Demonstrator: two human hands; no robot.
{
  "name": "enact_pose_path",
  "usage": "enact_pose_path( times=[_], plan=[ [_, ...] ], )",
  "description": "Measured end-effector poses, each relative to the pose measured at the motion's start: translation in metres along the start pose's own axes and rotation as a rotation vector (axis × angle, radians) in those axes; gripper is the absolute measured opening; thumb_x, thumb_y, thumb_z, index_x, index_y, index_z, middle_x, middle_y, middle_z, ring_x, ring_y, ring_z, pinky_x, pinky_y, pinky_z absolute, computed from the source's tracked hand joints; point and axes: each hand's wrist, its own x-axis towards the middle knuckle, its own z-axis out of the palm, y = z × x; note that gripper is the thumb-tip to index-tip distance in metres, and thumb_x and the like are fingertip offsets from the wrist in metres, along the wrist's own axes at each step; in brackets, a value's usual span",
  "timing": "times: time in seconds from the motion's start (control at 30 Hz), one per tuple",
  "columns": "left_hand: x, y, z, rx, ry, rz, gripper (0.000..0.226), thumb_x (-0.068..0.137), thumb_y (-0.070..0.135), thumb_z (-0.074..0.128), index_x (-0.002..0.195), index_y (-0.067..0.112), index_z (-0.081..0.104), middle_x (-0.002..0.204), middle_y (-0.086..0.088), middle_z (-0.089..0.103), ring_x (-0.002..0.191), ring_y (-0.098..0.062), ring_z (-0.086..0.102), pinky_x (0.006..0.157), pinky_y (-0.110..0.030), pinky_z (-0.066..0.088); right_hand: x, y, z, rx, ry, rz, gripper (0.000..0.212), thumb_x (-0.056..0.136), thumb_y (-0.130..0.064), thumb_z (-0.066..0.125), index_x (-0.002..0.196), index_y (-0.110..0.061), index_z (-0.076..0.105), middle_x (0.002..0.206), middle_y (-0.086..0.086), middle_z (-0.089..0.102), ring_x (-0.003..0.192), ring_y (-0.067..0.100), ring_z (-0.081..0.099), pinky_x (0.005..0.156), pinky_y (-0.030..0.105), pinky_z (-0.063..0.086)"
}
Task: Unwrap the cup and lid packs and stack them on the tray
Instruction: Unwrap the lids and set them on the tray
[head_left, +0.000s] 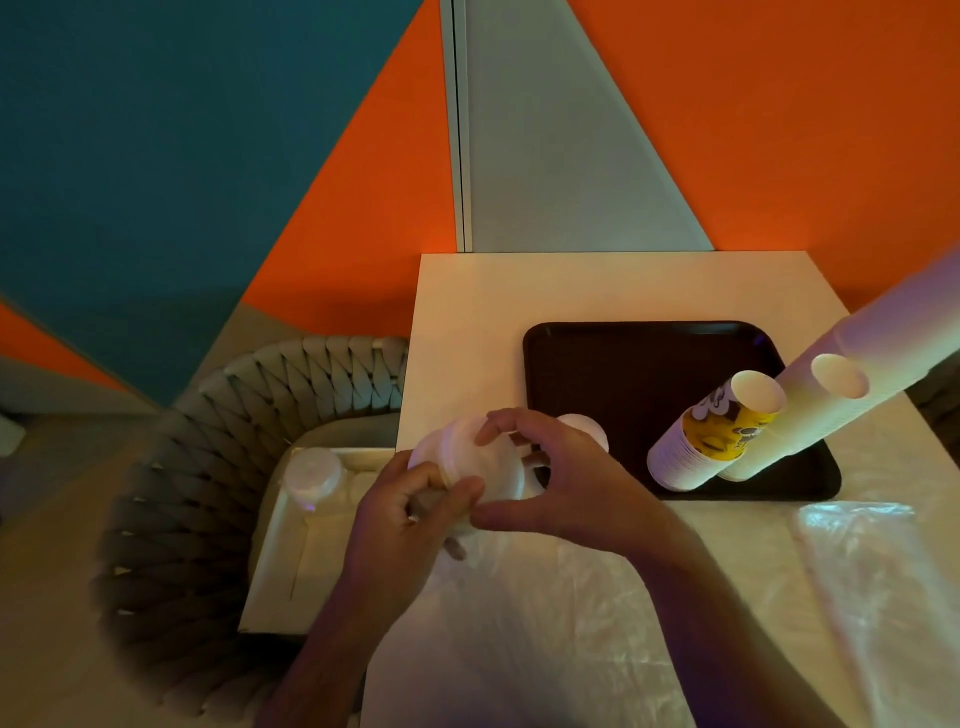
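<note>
My left hand (410, 512) and right hand (558, 475) both grip the light, slippery lids (467, 460) by their rims, tray (623, 364) at two o'clock.

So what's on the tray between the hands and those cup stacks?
In the head view, one small white lid lies on the tray, just beyond the right hand. From there to the cup stacks, the tray is bare.
</note>
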Motion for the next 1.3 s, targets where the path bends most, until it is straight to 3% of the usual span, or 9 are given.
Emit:
enact_pose_path(
  times=[0.17,0.37,0.53,0.63,0.77,0.87,1.0,1.1,1.3],
  plan=[
    [-0.004,0.003,-0.001,-0.008,-0.109,0.021,0.014,0.084,0.047,0.064,0.078,0.038,0.074,0.095,0.004,0.061,0.083,-0.018,0.066,0.056,-0.028,0.055,-0.003,-0.004,-0.003,0.004,0.043,0.037,0.051,0.068,-0.042,0.091,0.108,-0.043,0.061,0.112,-0.039,0.055,0.108,-0.003,0.057,0.089,0.026,0.054],
    [-0.004,0.001,-0.007,0.134,-0.179,0.072,0.026,0.086,0.059,0.051,0.089,0.043,0.071,0.102,0.011,0.06,0.096,-0.018,0.062,0.075,-0.051,0.059,-0.002,-0.004,-0.003,0.045,0.016,0.066,0.055,0.057,-0.054,0.083,0.107,-0.043,0.061,0.11,-0.037,0.057,0.107,0.004,0.061,0.092,0.04,0.056],
    [-0.006,0.006,-0.007,0.065,-0.244,0.074,0.018,0.098,0.041,0.058,0.095,0.034,0.074,0.112,-0.002,0.057,0.097,-0.019,0.063,0.067,-0.03,0.06,-0.002,-0.004,-0.003,0.083,0.033,0.078,0.056,0.056,-0.064,0.084,0.103,-0.045,0.06,0.116,-0.025,0.062,0.11,0.005,0.061,0.091,0.039,0.057],
    [-0.006,0.01,-0.008,0.035,-0.286,0.072,0.024,0.093,0.032,0.052,0.098,0.033,0.075,0.116,-0.005,0.055,0.098,-0.019,0.064,0.067,-0.028,0.06,-0.001,-0.004,-0.003,0.083,0.054,0.082,0.055,0.058,-0.062,0.085,0.103,-0.043,0.061,0.118,-0.02,0.064,0.108,0.006,0.063,0.087,0.039,0.059],
    [-0.006,0.012,-0.005,0.049,-0.259,0.077,0.019,0.093,0.039,0.057,0.097,0.043,0.075,0.111,0.003,0.057,0.096,-0.019,0.065,0.064,-0.026,0.06,0.001,-0.003,-0.002,0.119,0.074,0.098,0.053,0.057,-0.062,0.084,0.1,-0.041,0.062,0.118,-0.019,0.065,0.108,0.007,0.064,0.087,0.037,0.06],
    [-0.007,0.013,-0.002,-0.007,-0.189,0.07,0.016,0.088,0.058,0.064,0.092,0.048,0.076,0.108,-0.004,0.059,0.087,-0.017,0.068,0.06,-0.025,0.058,0.003,0.0,-0.003,0.253,0.112,0.13,0.051,0.055,-0.055,0.085,0.098,-0.037,0.065,0.11,-0.015,0.067,0.103,0.009,0.065,0.081,0.033,0.059],
    [-0.006,0.014,-0.002,-0.064,-0.179,0.013,0.021,0.09,0.028,0.058,0.093,0.038,0.077,0.111,0.006,0.061,0.095,-0.023,0.067,0.062,-0.03,0.059,0.004,0.005,-0.003,0.454,0.125,0.158,0.046,0.059,-0.04,0.09,0.098,-0.029,0.067,0.103,-0.008,0.068,0.096,0.01,0.066,0.069,0.021,0.052],
    [-0.004,0.014,0.0,-0.137,-0.126,-0.032,0.017,0.094,0.019,0.059,0.093,0.023,0.076,0.109,0.004,0.062,0.095,-0.028,0.066,0.061,-0.032,0.059,0.006,0.009,0.003,0.434,0.121,0.162,0.053,0.056,-0.047,0.089,0.101,-0.029,0.067,0.113,-0.006,0.067,0.106,0.017,0.065,0.076,0.028,0.057],
    [-0.002,0.006,-0.004,-0.169,-0.054,-0.068,0.032,0.095,0.01,0.056,0.076,0.028,0.074,0.104,-0.001,0.062,0.088,-0.03,0.068,0.059,-0.031,0.058,0.012,0.04,-0.004,0.344,0.335,0.231,0.054,0.056,-0.053,0.086,0.104,-0.038,0.065,0.11,-0.012,0.066,0.104,0.015,0.064,0.087,0.045,0.059]
  ],
)
